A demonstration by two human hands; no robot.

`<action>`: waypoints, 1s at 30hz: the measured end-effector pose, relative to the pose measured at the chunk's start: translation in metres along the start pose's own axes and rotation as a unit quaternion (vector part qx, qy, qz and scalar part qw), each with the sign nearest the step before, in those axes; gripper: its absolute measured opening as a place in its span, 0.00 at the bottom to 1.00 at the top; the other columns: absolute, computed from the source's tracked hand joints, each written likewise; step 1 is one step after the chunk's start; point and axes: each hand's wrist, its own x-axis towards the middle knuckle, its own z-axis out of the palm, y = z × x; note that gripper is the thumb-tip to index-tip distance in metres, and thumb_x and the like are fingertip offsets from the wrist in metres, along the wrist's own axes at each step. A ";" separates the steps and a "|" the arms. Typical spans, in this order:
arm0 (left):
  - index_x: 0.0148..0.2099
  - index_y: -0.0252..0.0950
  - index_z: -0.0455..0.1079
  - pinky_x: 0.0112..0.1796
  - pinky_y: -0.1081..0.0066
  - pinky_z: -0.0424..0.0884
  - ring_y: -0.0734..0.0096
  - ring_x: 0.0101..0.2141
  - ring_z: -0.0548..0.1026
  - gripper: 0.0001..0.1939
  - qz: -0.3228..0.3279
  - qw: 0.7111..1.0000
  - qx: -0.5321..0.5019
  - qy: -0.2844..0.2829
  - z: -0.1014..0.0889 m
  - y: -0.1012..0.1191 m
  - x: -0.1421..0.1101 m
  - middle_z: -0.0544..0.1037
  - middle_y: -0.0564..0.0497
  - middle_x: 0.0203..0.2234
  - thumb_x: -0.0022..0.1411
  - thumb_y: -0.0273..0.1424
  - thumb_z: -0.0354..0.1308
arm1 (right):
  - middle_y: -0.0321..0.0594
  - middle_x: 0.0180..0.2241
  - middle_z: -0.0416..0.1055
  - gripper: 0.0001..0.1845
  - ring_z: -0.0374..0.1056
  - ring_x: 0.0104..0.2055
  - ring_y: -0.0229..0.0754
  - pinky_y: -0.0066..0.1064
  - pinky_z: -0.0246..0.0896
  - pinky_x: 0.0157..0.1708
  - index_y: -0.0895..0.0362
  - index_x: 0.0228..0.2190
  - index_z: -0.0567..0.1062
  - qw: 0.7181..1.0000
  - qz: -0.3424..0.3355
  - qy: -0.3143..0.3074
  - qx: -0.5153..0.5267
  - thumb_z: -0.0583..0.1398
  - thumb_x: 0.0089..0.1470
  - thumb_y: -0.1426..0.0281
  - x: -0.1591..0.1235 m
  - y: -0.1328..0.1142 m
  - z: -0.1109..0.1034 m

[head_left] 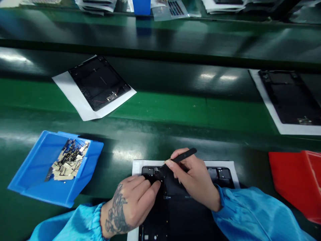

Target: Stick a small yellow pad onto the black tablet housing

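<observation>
A black tablet housing with its inside facing up lies on a white sheet in front of me. My right hand pinches a pair of black tweezers, whose tips point down into the housing's upper left part. Close by, my left hand rests on the housing's left side, its fingers curled together near the tweezer tips. Whether those fingers hold a small part is hidden from me.
On the left stands a blue bin with small flat parts in it. A red bin is at the right. Farther back, two more tablet housings lie on white sheets. A shelf with bags and papers runs along the top.
</observation>
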 end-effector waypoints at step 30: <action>0.52 0.26 0.66 0.22 0.67 0.69 0.66 0.24 0.70 0.17 -0.089 0.989 0.121 -0.012 0.005 0.003 -0.001 0.69 0.47 0.26 0.63 0.30 0.52 | 0.34 0.27 0.70 0.08 0.68 0.26 0.35 0.26 0.61 0.25 0.54 0.34 0.68 1.000 -0.017 0.010 -0.004 0.59 0.57 0.64 0.000 0.002 0.003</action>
